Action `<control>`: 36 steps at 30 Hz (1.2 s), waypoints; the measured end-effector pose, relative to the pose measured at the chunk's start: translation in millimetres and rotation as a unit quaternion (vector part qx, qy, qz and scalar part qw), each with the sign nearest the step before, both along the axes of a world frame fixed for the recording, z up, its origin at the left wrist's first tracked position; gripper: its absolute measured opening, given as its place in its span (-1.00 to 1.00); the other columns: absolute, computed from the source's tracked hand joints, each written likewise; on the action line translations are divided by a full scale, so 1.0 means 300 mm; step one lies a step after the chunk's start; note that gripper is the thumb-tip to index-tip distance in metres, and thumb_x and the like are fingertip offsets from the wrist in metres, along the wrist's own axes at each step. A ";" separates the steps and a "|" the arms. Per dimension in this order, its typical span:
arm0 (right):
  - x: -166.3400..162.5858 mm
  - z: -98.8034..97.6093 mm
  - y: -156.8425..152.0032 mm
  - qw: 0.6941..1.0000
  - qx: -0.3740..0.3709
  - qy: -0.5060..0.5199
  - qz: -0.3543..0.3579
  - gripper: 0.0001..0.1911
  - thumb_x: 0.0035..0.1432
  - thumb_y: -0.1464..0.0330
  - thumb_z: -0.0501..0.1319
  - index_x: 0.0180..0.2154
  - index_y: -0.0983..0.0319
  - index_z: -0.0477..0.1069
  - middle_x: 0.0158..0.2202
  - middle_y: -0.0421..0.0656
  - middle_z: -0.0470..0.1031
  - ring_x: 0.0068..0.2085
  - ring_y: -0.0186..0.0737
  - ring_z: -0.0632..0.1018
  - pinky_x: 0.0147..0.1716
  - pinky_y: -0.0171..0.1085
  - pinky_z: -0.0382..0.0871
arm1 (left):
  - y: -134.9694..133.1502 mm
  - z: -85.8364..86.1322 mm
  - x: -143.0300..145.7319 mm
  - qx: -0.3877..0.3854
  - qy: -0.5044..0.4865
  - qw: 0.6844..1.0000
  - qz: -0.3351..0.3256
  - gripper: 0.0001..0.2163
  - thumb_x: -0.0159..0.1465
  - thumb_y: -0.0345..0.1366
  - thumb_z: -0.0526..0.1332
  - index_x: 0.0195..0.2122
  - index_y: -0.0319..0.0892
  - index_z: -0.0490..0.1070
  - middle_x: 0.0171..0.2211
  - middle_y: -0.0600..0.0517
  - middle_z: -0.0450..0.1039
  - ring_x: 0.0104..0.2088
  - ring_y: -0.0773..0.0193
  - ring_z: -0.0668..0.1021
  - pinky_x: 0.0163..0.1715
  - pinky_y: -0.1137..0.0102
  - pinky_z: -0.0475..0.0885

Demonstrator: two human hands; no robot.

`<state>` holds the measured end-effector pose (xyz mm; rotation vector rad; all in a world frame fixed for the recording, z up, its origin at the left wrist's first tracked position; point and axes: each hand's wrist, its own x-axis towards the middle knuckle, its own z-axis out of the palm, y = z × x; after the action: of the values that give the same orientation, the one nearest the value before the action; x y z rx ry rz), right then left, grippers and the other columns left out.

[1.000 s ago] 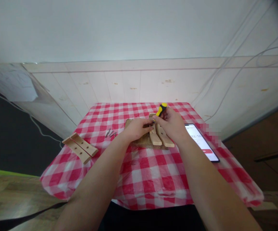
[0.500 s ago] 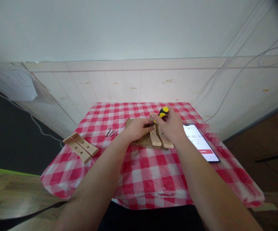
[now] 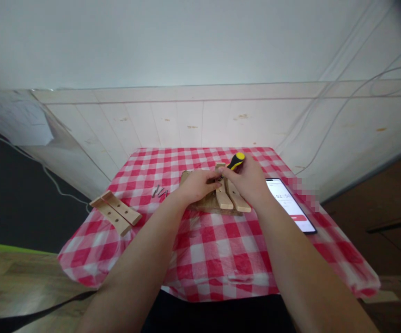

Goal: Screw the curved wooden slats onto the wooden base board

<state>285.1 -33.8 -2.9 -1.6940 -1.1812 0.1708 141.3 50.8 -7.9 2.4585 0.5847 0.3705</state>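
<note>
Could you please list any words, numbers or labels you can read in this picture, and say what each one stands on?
"02:50" on the phone screen, like a timer; anything left of it is hidden behind the right hand.
The red button on that screen: any label is too small to read.
The screwdriver handle: no legible marking.
</note>
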 end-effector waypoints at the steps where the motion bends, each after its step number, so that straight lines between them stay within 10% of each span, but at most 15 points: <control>1: -0.003 0.003 -0.001 1.000 -0.004 -0.008 -0.018 -0.63 -0.11 0.14 0.35 -0.34 0.20 0.32 -0.44 -0.19 0.45 -0.44 -0.21 0.44 -0.46 -0.22 0.30 | 0.000 0.001 0.000 0.000 0.000 1.000 0.001 -0.77 0.26 -0.30 0.14 -0.10 -0.15 0.49 -0.17 0.02 0.57 -0.20 0.23 0.54 -0.18 0.40 0.38; 12: 0.032 -0.015 0.005 0.997 -0.007 0.059 0.058 -0.69 0.05 0.14 0.22 -0.24 0.21 0.42 -0.31 -0.12 0.54 -0.32 -0.16 0.52 -0.37 -0.18 0.35 | -0.010 0.016 0.001 -0.015 0.000 1.000 0.004 -0.80 0.25 -0.33 0.15 -0.14 -0.17 0.50 -0.19 0.02 0.57 -0.23 0.24 0.54 -0.21 0.41 0.38; 19: 0.007 0.013 -0.014 0.996 -0.053 -0.057 -0.047 -0.58 0.02 -0.03 0.20 -0.40 0.21 0.33 -0.48 -0.11 0.46 -0.45 -0.13 0.45 -0.49 -0.20 0.23 | -0.008 0.012 0.001 -0.018 0.005 1.000 0.013 -0.78 0.25 -0.31 0.15 -0.11 -0.17 0.50 -0.16 0.00 0.56 -0.19 0.21 0.54 -0.19 0.39 0.39; 36: 0.014 0.016 -0.017 0.997 -0.050 -0.055 -0.006 -0.62 0.05 -0.01 0.18 -0.38 0.19 0.31 -0.48 -0.17 0.46 -0.44 -0.18 0.46 -0.49 -0.24 0.19 | -0.010 0.017 0.000 -0.001 0.015 1.000 0.011 -0.79 0.26 -0.28 0.15 -0.14 -0.16 0.50 -0.23 0.03 0.58 -0.25 0.24 0.54 -0.24 0.41 0.37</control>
<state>289.3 -39.0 1.8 -1.8172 -1.2619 0.1313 141.4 47.9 -2.7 2.4620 0.6254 0.3426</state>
